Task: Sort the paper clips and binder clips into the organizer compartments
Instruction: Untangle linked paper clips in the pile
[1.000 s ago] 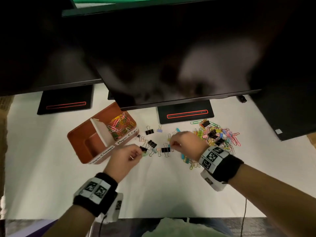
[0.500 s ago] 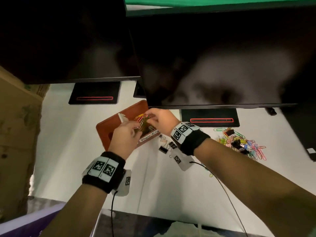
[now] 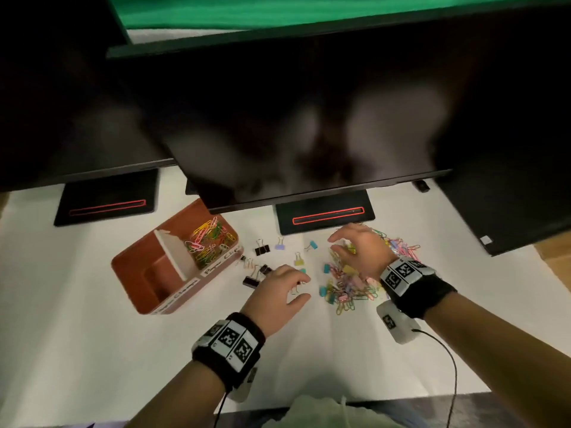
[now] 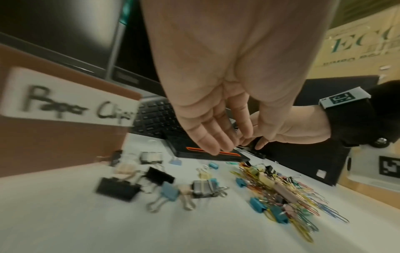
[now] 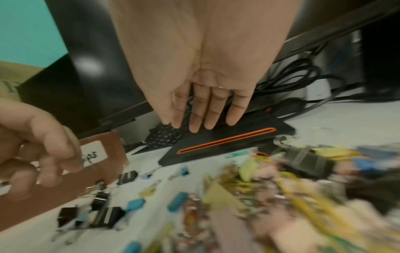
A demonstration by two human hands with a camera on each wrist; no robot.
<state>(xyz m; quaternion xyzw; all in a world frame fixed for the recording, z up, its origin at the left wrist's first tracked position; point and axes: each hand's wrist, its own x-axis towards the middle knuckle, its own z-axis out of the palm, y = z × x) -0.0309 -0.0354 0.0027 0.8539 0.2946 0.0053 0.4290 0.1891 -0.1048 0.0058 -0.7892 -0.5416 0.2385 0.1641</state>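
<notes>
both hands released, holding nothing. right hand (image 3: pixel 360 253) spread above mixed clip pile (image 3: pixel 349 282) toward the table's right edge. left hand (image 3: pixel 276 291) above loose binder clips (image 3: pixel 251 282) mid-table. organizer (image 3: pixel 139 273) toward left edge, paper clips (image 3: pixel 210 242) in far compartment.

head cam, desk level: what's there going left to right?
Organizer, its far compartment holding paper clips → black binder clips → left hand → mixed clip pile → right hand, over the pile's right part.
</notes>
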